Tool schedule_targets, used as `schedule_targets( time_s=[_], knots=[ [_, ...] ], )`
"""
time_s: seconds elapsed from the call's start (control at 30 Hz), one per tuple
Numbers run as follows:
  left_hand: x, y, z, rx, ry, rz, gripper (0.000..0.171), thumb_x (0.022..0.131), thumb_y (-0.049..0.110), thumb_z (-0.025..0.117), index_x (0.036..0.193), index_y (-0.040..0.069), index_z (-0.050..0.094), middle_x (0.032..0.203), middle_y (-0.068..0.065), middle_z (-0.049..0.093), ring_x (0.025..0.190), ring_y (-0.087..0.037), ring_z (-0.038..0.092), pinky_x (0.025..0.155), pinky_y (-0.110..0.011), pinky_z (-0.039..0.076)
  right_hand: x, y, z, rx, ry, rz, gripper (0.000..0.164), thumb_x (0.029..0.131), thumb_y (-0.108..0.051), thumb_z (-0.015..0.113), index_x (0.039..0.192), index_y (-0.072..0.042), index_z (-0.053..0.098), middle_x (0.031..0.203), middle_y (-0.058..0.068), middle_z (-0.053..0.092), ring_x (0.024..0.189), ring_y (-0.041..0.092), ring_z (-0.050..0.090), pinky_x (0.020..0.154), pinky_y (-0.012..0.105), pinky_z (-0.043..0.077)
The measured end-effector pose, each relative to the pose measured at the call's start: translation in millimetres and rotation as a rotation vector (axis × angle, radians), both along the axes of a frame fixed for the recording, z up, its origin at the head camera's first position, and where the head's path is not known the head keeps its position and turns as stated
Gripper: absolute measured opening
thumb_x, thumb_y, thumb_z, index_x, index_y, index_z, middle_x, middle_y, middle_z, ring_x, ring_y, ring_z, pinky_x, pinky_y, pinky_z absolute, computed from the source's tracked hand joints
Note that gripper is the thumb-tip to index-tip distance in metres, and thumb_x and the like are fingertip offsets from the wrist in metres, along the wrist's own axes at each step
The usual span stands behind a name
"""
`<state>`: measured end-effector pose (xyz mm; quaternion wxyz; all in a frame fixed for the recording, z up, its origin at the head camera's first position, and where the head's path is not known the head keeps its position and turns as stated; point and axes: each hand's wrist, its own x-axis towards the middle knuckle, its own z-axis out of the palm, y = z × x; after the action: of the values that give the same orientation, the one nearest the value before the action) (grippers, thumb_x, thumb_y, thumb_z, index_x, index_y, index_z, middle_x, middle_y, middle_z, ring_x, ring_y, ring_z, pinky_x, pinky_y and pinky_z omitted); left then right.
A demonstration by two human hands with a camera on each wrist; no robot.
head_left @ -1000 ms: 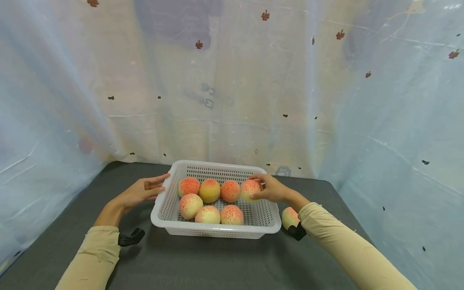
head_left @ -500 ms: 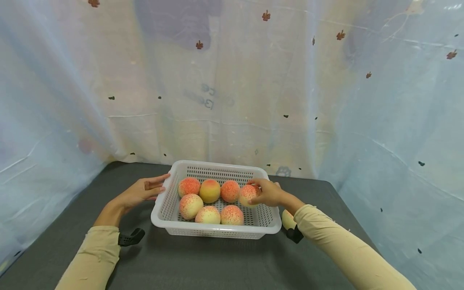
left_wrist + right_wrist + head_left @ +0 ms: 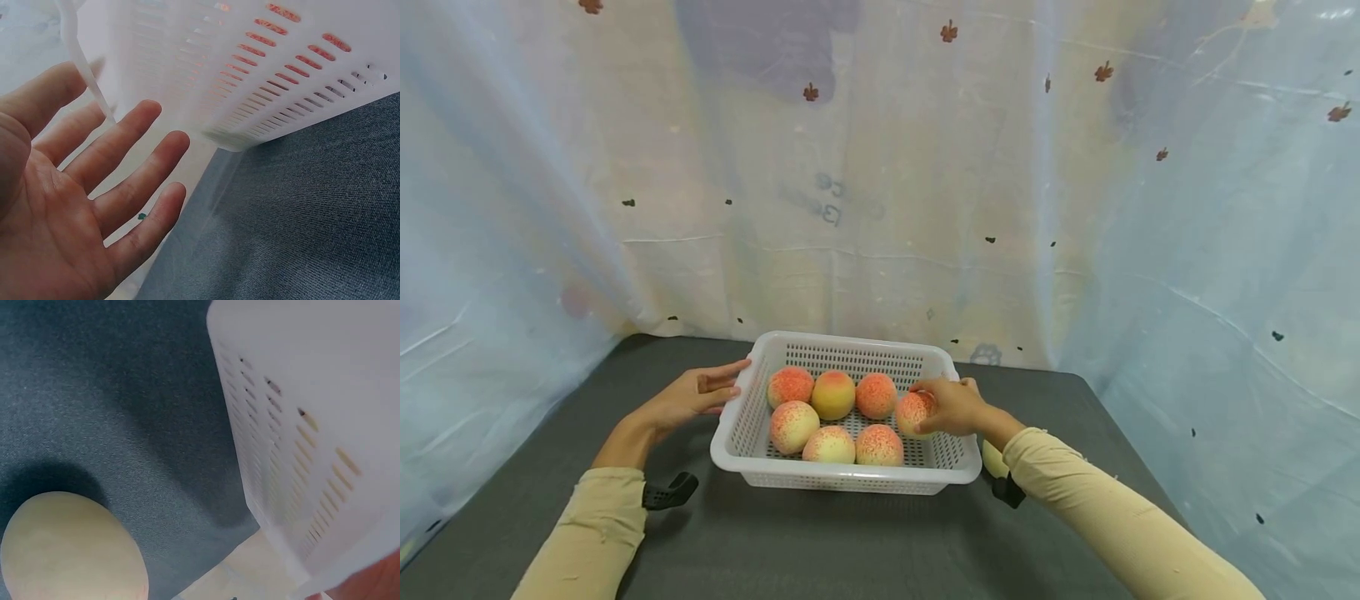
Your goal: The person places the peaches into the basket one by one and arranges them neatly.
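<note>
A white perforated plastic basket (image 3: 842, 471) stands on the dark table, with several red-and-yellow peaches (image 3: 833, 394) inside. My left hand (image 3: 688, 398) is at its left rim; the left wrist view shows that hand (image 3: 81, 194) with fingers spread and fairly straight, a couple of fingertips against the rim. My right hand (image 3: 955, 407) reaches over the right side and grips a speckled peach (image 3: 915, 414) in the basket's right part. One more peach (image 3: 995, 459) lies on the table outside the basket, partly hidden by the right wrist; the right wrist view shows this peach (image 3: 75, 550) pale side up.
Dark cloth covers the table (image 3: 820, 542). A pale plastic sheet (image 3: 880, 167) with small leaf marks hangs behind it and along both sides. Black wrist mounts (image 3: 670, 492) are strapped to both forearms.
My right hand has moved slightly toward the near side and down, bringing the gripped peach lower in the basket. The left hand and the basket have stayed in place.
</note>
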<state>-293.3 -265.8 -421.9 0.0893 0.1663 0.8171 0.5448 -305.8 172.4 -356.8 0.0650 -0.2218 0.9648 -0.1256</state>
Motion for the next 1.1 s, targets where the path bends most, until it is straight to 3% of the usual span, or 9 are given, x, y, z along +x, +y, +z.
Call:
schedule_targets(
  time_s=[0.4,0.7,0.9,1.1],
  knots=[
    [1.4,0.5,-1.5,-0.007,0.002,0.009,0.07,0.103,0.033,0.06,0.162,0.015,0.026,0.158,-0.023,0.039,0.139,-0.043,0.049,0.104,-0.057,0.051,5.7,-5.1,-6.3,0.015,0.011,0.017,0.059,0.078,-0.02,0.087,0.132,-0.009,0.064,0.131,0.008,0.069,0.122,0.027,0.062,0.108,0.063,0.024],
    [1.6,0.8,-1.4,-0.008,0.006,0.006,0.071,0.103,0.032,0.06,0.162,0.013,0.026,0.157,-0.024,0.041,0.138,-0.043,0.05,0.103,-0.056,0.051,4.7,-0.8,-2.7,-0.051,-0.031,0.035,0.05,0.089,-0.021,0.079,0.134,-0.008,0.063,0.129,0.014,0.068,0.119,0.034,0.063,0.109,0.065,0.022],
    [1.2,0.9,-1.7,-0.011,0.01,0.01,0.071,0.102,0.032,0.061,0.162,0.013,0.026,0.157,-0.024,0.041,0.139,-0.044,0.049,0.103,-0.055,0.052,1.8,5.1,1.5,-0.096,-0.041,0.046,0.05,0.094,-0.03,0.071,0.138,-0.008,0.061,0.132,0.016,0.067,0.119,0.034,0.062,0.108,0.068,0.028],
    [0.1,0.9,-2.4,-0.012,0.015,0.01,0.071,0.102,0.032,0.061,0.162,0.014,0.026,0.157,-0.023,0.041,0.139,-0.044,0.049,0.103,-0.056,0.052,0.0,11.1,9.3,-0.19,-0.052,0.113,0.046,0.098,-0.029,0.067,0.137,-0.004,0.061,0.134,0.024,0.064,0.119,0.042,0.063,0.101,0.061,0.047]
  ],
)
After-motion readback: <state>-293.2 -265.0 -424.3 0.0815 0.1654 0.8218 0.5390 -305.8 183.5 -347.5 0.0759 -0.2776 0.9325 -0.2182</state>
